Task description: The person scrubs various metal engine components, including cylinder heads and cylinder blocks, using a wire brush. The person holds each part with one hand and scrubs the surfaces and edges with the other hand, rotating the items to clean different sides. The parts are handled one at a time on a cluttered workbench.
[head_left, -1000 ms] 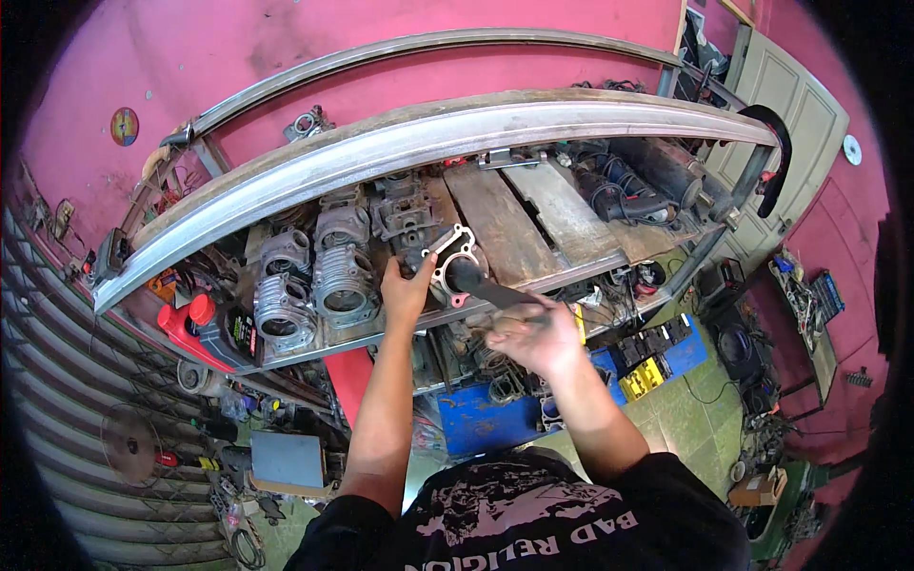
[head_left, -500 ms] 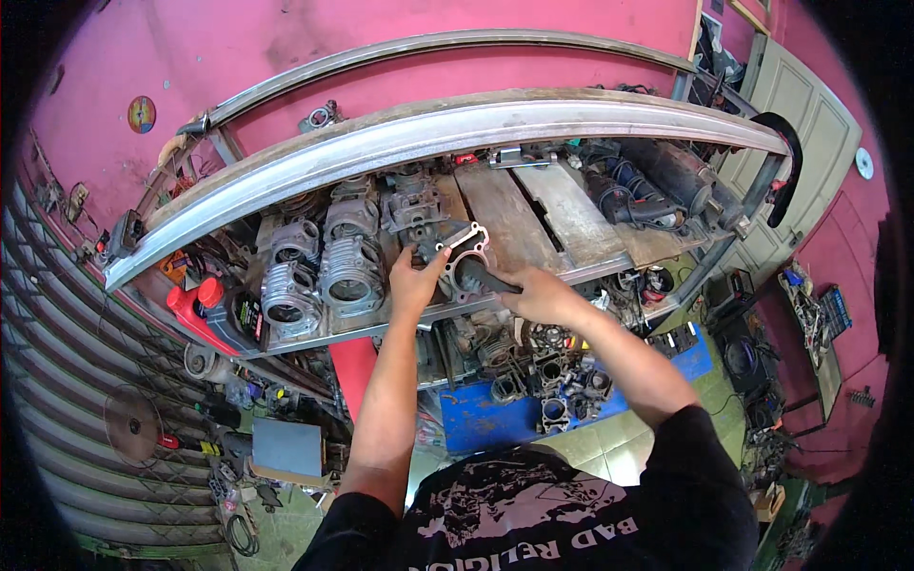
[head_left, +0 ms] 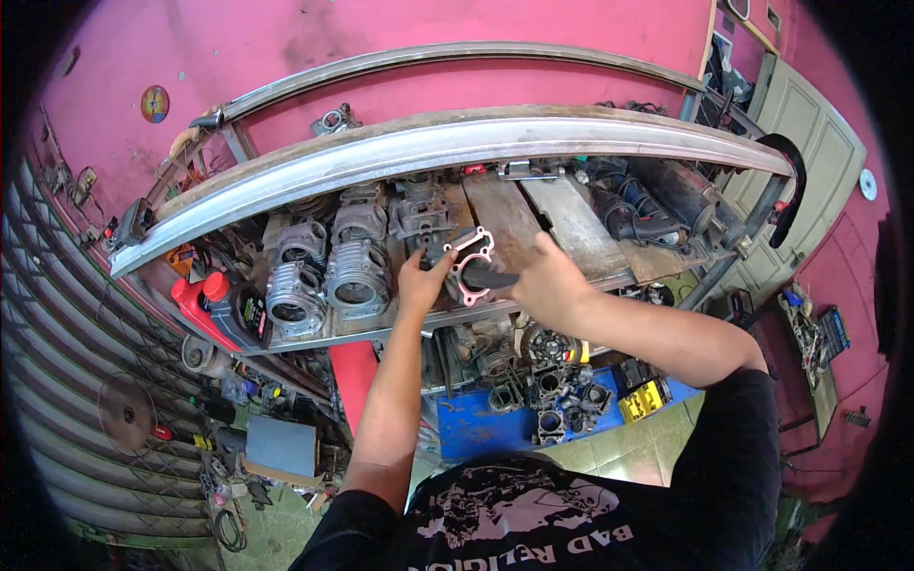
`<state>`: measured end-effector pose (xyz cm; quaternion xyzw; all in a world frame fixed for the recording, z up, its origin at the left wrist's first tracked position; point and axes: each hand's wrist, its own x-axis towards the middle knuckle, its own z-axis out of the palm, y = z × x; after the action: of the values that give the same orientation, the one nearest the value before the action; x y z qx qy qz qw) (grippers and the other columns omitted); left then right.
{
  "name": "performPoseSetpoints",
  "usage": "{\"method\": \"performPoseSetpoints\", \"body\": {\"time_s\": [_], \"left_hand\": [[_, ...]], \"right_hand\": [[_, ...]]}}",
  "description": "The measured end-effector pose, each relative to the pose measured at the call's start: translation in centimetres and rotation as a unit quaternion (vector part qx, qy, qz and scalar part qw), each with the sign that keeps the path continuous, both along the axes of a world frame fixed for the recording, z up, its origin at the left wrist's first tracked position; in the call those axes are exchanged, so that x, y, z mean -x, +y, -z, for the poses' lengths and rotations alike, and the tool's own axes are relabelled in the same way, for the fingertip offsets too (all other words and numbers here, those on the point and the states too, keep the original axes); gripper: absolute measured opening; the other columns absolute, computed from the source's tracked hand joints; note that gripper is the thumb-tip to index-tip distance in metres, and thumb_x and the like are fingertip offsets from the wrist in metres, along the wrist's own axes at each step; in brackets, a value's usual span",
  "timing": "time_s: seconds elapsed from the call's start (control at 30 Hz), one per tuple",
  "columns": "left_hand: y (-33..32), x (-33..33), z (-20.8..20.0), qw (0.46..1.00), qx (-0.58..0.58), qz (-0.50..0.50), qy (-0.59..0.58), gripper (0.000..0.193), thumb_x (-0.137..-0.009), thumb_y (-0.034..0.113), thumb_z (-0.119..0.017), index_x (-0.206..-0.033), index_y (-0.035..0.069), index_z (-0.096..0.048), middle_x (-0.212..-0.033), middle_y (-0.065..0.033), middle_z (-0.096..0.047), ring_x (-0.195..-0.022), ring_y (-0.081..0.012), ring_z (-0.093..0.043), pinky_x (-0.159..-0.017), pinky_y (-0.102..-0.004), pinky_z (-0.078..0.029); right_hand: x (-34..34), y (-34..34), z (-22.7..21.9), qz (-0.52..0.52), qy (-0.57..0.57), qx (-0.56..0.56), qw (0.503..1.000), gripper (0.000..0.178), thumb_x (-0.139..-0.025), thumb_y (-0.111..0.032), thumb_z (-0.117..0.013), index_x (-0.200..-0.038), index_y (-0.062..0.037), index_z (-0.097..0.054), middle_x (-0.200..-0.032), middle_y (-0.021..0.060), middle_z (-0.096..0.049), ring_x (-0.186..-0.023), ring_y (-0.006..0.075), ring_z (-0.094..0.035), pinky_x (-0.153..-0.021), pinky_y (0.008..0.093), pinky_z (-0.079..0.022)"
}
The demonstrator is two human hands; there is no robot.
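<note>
My left hand (head_left: 425, 280) grips the left side of a metal engine cylinder (head_left: 474, 290), whose pale flange with a round bore and a chain slot faces up toward me. It is held over the front edge of the metal shelf (head_left: 400, 328). My right hand (head_left: 552, 284) is closed around one end of a dark strip-like piece (head_left: 497, 280), thumb raised; the other end sits in the bore. What exactly the dark piece is cannot be made out. Left of my left hand stand several finned engine cylinders (head_left: 357, 281) in rows.
A red and a dark oil bottle (head_left: 236, 312) stand at the shelf's left end. Cylindrical parts and a dark power tool (head_left: 643, 219) lie at its right. A long metal rail (head_left: 457, 141) crosses above. Below, more engine parts (head_left: 562, 395) lie on a blue board (head_left: 476, 428).
My right hand has shifted slightly right and up with the dark piece, its thumb now raised and its elbow swung outward. The left hand keeps its hold on the cylinder.
</note>
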<state>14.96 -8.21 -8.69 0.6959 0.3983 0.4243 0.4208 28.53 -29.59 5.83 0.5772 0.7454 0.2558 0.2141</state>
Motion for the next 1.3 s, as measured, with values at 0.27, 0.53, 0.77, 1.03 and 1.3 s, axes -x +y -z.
{"method": "performPoseSetpoints", "body": {"time_s": [0.27,0.53,0.77,1.03,1.3], "left_hand": [[-1.0,-0.8,-0.2,1.000,-0.004,0.015,-0.004,0.068,-0.081,0.049,-0.087,-0.118,-0.006,-0.073,-0.105,-0.0221,-0.079,-0.098,-0.0309,-0.076,-0.089,-0.0389,-0.056],[-0.9,-0.9,0.0,1.000,-0.028,-0.013,-0.006,0.067,-0.080,0.050,-0.087,-0.111,-0.007,-0.074,-0.100,-0.0263,-0.077,-0.097,-0.0386,-0.076,-0.087,-0.0440,-0.056],[-0.5,0.3,2.3,0.997,-0.045,-0.055,-0.001,0.073,-0.080,0.053,-0.085,-0.112,-0.010,-0.073,-0.099,-0.0300,-0.076,-0.097,-0.0436,-0.075,-0.088,-0.0479,-0.056],[-2.8,0.8,-1.1,0.999,-0.028,-0.023,-0.002,0.062,-0.084,0.048,-0.085,-0.108,-0.009,-0.075,-0.092,-0.0226,-0.077,-0.085,-0.0310,-0.075,-0.080,-0.0406,-0.056],[-3.2,1.8,-2.6,0.997,-0.011,-0.026,0.068,0.051,-0.082,0.044,-0.087,-0.098,-0.004,-0.078,-0.085,-0.0163,-0.078,-0.076,-0.0249,-0.074,-0.074,-0.0381,-0.055]], "right_hand": [[-1.6,3.1,3.7,0.076,0.117,0.030,0.990,0.038,-0.092,-0.024,-0.068,-0.126,-0.0373,-0.075,-0.092,0.0020,-0.079,-0.093,0.0189,-0.075,-0.104,0.0502,-0.034],[-6.9,-2.2,0.2,0.244,0.497,0.057,0.831,0.061,-0.085,-0.029,-0.074,-0.145,-0.0354,-0.065,-0.120,0.0174,-0.076,-0.108,0.0358,-0.074,-0.102,0.0416,-0.054],[-10.4,-5.8,-1.1,0.287,0.427,-0.171,0.840,0.055,-0.085,-0.025,-0.076,-0.139,-0.0228,-0.070,-0.099,0.0171,-0.079,-0.092,0.0345,-0.076,-0.098,0.0456,-0.049],[-12.9,2.4,15.0,0.187,0.213,-0.187,0.941,0.054,-0.087,-0.029,-0.071,-0.142,-0.0326,-0.067,-0.083,0.0072,-0.077,-0.095,0.0251,-0.068,-0.097,0.0505,-0.039],[-11.8,3.3,16.7,0.212,0.233,-0.140,0.939,0.062,-0.093,-0.023,-0.065,-0.153,-0.0357,-0.057,-0.119,0.0118,-0.075,-0.120,0.0286,-0.058,-0.106,0.0573,-0.033]]}}
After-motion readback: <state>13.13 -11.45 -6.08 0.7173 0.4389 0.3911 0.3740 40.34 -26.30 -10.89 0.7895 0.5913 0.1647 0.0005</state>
